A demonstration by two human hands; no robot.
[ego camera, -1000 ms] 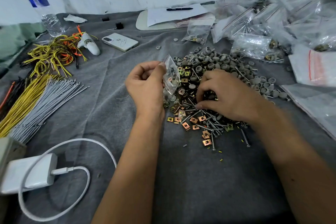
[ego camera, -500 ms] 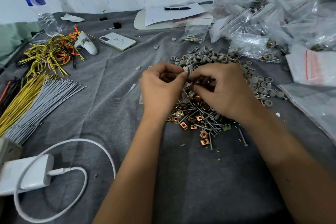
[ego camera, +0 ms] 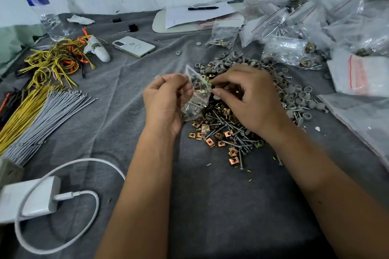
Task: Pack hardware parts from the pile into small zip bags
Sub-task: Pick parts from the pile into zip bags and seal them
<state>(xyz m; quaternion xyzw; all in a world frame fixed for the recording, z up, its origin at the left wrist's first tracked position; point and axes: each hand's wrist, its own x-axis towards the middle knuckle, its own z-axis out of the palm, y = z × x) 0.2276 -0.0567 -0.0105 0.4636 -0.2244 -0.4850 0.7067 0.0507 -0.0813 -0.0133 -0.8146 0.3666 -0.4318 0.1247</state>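
A: Item one, the pile?

B: Mixed hardware on the grey cloth: brass-coloured square clips, long screws, grey round caps. Every place below is given from it.

A: Item two, the small zip bag?

B: Clear, partly filled, held tilted at the pile's left edge, mouth uppermost.

A: Left hand?

B: Just left of the pile, fingers and thumb curled and pinching the bag's left side.

A: Right hand?

B: Over the pile's centre, fingertips pinched together at the bag's mouth. It seems to hold a small part there, but blur hides which kind.

A: Remaining stock?

B: Filled bags, heaped behind and right of the pile. Phone, behind and left. Pen on paper, directly behind. Water bottle, far back left. Yellow and orange wires, far left; grey ties nearer on that side. White charger with cable, left and nearest the person.
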